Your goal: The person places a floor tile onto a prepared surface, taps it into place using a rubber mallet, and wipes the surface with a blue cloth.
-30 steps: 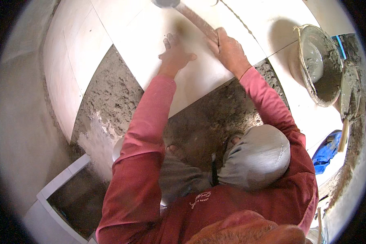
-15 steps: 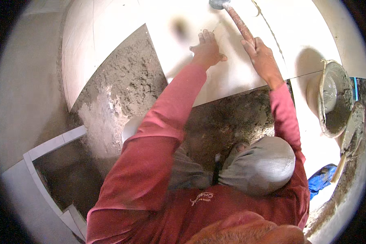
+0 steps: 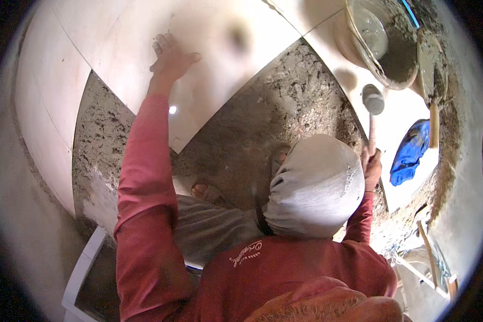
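My left hand (image 3: 170, 60) lies flat on a large pale floor tile (image 3: 209, 99), fingers spread and arm stretched forward. My right hand (image 3: 371, 169) grips the handle of a mallet (image 3: 373, 101) off to the right, beside my bent knee. The mallet's grey head points away from me, close to a strip of pale tile. Rough grey mortar (image 3: 290, 88) shows in the gap between the tiles, in front of my knees.
At the far right stands a bucket (image 3: 392, 70) caked with grey mix. Near it lie a mortar-smeared trowel (image 3: 433, 123) with a wooden handle and a blue cloth (image 3: 412, 155). A pale-edged recess (image 3: 83, 268) is at the lower left. More bare mortar (image 3: 99, 126) lies left of my arm.
My right hand has drawn the mallet back from over the tile to beside my knee. The view has turned; my left hand still rests on the tile.
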Demonstrator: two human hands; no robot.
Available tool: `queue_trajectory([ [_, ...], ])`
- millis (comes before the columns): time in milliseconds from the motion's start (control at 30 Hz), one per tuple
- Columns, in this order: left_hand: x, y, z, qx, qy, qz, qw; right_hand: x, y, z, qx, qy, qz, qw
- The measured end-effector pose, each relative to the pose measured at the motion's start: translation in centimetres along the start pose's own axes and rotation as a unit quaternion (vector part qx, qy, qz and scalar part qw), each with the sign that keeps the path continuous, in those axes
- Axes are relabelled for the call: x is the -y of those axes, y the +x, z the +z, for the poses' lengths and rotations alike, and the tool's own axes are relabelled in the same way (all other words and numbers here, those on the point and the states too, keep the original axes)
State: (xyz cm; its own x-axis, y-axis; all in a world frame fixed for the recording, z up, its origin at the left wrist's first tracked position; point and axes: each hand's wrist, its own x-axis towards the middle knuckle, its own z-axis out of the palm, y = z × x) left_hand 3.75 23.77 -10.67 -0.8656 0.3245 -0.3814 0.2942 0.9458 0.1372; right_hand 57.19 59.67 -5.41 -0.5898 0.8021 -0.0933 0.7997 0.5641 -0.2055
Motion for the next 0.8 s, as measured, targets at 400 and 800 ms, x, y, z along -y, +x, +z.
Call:
queue_trajectory([
  [400,0.6,0.9,1.1,-0.012,-0.010,0.027,0.999,2.5,12.3,2.0,-0.182,-0.167,-0.052,0.967],
  [800,-2.0,-0.8,-0.9,-0.005,0.010,-0.029,1.000,21.5,15.8,8.0,-0.076,0.016,-0.298,0.951],
])
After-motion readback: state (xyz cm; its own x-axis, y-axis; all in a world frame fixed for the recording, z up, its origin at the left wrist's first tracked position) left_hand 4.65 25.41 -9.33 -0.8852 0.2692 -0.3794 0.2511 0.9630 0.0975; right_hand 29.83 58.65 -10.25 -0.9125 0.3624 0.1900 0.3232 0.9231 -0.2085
